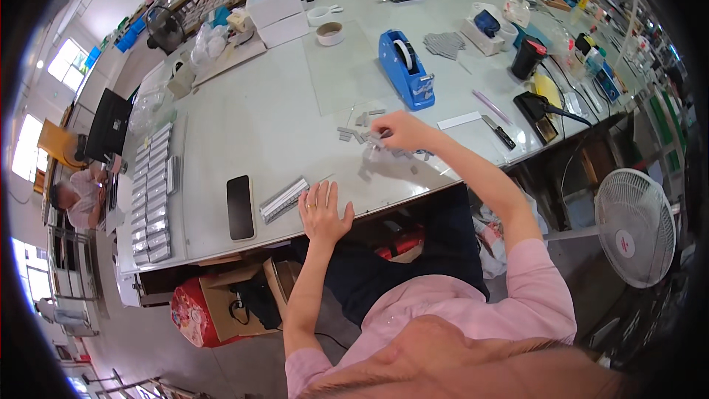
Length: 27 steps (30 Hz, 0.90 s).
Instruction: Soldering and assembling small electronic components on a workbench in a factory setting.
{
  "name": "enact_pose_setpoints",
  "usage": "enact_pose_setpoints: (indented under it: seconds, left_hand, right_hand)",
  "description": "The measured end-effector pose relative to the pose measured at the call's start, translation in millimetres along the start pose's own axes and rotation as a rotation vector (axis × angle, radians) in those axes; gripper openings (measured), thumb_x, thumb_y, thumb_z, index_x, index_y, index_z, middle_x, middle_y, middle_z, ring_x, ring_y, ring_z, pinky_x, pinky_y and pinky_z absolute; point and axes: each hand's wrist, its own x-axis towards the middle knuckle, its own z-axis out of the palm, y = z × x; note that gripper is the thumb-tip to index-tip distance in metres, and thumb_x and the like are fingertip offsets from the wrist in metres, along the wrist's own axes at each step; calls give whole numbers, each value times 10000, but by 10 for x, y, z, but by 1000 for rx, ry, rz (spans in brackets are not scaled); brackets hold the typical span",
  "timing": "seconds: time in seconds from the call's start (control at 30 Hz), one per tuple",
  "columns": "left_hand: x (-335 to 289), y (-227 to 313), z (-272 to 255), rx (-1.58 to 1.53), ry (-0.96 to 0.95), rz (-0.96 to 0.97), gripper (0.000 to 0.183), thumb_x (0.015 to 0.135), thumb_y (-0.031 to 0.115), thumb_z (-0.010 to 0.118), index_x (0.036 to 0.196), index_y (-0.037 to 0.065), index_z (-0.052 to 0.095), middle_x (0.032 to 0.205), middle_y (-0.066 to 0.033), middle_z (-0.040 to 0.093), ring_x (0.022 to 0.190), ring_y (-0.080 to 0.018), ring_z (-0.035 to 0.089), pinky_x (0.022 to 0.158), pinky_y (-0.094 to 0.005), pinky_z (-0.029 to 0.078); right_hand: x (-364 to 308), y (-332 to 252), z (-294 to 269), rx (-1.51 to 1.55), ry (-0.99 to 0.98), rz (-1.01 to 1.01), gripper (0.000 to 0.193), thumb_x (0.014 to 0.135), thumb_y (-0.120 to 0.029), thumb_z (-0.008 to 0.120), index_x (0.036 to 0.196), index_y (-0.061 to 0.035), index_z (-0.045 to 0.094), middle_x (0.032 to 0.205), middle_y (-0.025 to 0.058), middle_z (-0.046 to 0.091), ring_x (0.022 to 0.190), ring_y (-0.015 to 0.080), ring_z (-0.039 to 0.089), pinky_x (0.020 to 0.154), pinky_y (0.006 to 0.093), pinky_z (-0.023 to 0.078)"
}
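Note:
My left hand (325, 213) lies flat at the table's near edge with its fingers stretched out. Its fingertips are at the right end of a small bundle of silver metal strips (281, 202). My right hand (405, 131) is farther forward and pinched over a scatter of small grey rectangular pieces (360, 135). A small grey piece (385, 133) appears between its thumb and fingers, partly hidden by them. A black phone (240, 207) lies left of the strips. Beyond my right hand stands a blue tape dispenser (408, 74).
Rows of silver, wrapped pieces (153, 196) line the table's left side. To the right lie a white strip (459, 120), a black-handled knife (498, 132) and a soldering iron stand (535, 117). A white fan (634, 227) stands at the right. White foam boxes (277, 15) sit at the back.

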Motion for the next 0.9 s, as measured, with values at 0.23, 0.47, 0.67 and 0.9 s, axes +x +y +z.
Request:
enact_pose_setpoints:
  seconds: [0.23, 0.47, 0.67, 0.9]
  left_hand:
    - [656, 156, 61, -68, -114, -15, 600, 864, 374, 671, 1364, 62, 562, 1441, -179, 489, 1377, -376, 393, 1139, -574, 274]
    - [1417, 262, 749, -315, -393, -259, 709, 974, 437, 536, 1529, 41, 342, 1542, -298, 331, 1432, -484, 287, 1161, -604, 214]
    - [1311, 484, 672, -386, -442, -69, 546, 959, 350, 589, 1405, 46, 512, 1506, -249, 402, 1427, -433, 327, 1151, -585, 243]
    - [1221, 431, 160, -527, -383, -102, 430, 928, 233, 643, 1338, 113, 590, 1478, -163, 472, 1397, -368, 406, 1147, -573, 282]
  right_hand:
    - [-238, -279, -1156, 206, -265, 562, 94, 880, -152, 671, 909, -63, 665, 698, -3, 623, 537, 61, 518, 503, 229, 409]
    - [-218, 504, -2126, 113, -176, 735, 126, 848, -88, 607, 955, -75, 671, 720, -3, 601, 559, 59, 508, 516, 225, 417]
    - [344, 1754, -2602, -95, 11, 713, 273, 829, -198, 748, 1037, -44, 659, 736, 13, 630, 545, 94, 550, 500, 257, 451]
    - [832, 2356, -2970, -864, -33, 608, 768, 653, -334, 836, 1345, -102, 596, 1238, 216, 662, 1135, 365, 648, 965, 452, 534]
